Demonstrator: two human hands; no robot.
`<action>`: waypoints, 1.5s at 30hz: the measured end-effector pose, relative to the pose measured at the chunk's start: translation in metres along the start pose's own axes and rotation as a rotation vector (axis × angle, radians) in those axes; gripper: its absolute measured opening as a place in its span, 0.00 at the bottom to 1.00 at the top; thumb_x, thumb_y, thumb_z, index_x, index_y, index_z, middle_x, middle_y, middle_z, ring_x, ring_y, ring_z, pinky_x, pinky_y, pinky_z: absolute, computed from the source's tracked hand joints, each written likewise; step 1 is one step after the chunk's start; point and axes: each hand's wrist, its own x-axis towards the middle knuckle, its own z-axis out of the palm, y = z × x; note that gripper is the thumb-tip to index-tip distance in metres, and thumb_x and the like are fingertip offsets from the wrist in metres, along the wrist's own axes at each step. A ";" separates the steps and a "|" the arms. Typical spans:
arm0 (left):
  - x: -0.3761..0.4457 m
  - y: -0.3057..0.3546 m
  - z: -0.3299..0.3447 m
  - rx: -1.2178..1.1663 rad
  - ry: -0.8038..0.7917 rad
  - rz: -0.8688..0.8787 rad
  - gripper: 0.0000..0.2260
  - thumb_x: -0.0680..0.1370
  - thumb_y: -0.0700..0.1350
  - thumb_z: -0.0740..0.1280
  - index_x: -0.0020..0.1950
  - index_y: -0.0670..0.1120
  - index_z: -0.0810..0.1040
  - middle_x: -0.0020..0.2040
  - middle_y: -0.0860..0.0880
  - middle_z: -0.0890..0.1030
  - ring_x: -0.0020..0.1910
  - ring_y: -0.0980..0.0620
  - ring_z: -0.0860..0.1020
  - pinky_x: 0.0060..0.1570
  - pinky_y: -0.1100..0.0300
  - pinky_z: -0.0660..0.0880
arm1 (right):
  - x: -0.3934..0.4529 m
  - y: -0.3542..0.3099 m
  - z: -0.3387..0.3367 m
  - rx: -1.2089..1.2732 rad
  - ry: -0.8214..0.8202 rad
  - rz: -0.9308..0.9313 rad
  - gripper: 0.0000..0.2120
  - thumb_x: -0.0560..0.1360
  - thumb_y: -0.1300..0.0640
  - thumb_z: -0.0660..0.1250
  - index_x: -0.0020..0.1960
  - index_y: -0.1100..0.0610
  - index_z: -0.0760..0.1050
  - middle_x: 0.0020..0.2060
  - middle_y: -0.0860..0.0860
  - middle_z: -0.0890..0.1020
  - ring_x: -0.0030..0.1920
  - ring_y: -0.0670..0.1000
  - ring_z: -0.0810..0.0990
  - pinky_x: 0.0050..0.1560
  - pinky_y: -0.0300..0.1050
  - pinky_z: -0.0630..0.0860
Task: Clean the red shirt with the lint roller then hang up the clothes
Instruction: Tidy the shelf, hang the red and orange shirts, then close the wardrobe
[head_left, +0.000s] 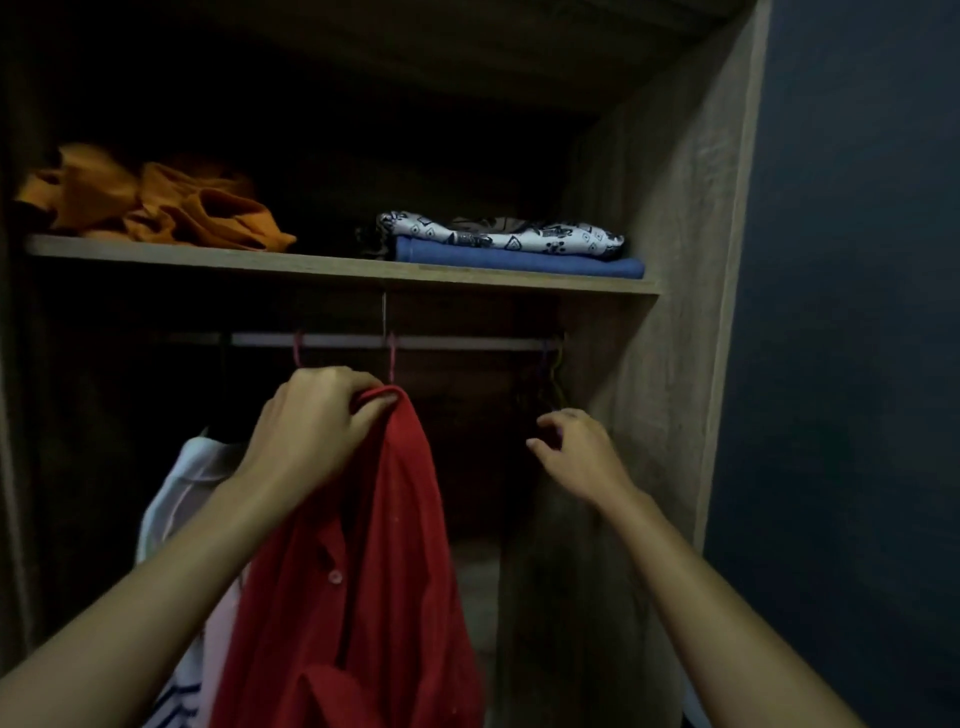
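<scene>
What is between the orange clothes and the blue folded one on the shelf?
Mostly bare shelf in the head view, between the orange clothes and blue folded cloth. A dark item sits by the blue one; too dim to identify.

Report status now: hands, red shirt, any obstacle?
Left hand grips red shirt at its top, below rail. Right hand empty, near hangers. Nothing blocking.

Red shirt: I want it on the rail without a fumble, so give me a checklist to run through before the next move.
1. Red shirt gripped at its top by left hand: ok.
2. Right hand free, fingers open: ok.
3. Spare hangers near right hand, by the wall: ok.
4. Hanger already inside shirt: cannot tell, too dark.
5. Free stretch on rail: ok.
6. Lint cleaned off: cannot tell.
</scene>
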 end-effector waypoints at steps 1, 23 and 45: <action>0.003 -0.001 0.004 -0.003 0.003 -0.013 0.10 0.76 0.53 0.67 0.52 0.52 0.83 0.48 0.50 0.84 0.48 0.46 0.82 0.47 0.49 0.78 | 0.009 0.004 0.002 0.007 -0.006 0.043 0.21 0.75 0.46 0.67 0.66 0.53 0.74 0.66 0.55 0.75 0.64 0.57 0.74 0.64 0.50 0.73; 0.027 -0.040 0.038 0.140 0.013 -0.086 0.15 0.71 0.58 0.62 0.46 0.52 0.85 0.40 0.50 0.84 0.41 0.46 0.83 0.39 0.53 0.77 | 0.150 0.004 0.074 0.970 -0.197 0.401 0.16 0.80 0.63 0.58 0.66 0.52 0.69 0.35 0.51 0.77 0.19 0.39 0.74 0.19 0.32 0.70; 0.019 -0.035 0.019 0.031 0.058 -0.289 0.11 0.74 0.52 0.70 0.46 0.46 0.86 0.41 0.44 0.85 0.46 0.47 0.82 0.41 0.57 0.74 | 0.028 -0.102 0.009 1.719 -0.148 0.277 0.19 0.81 0.51 0.57 0.33 0.54 0.63 0.20 0.48 0.67 0.14 0.42 0.57 0.17 0.30 0.50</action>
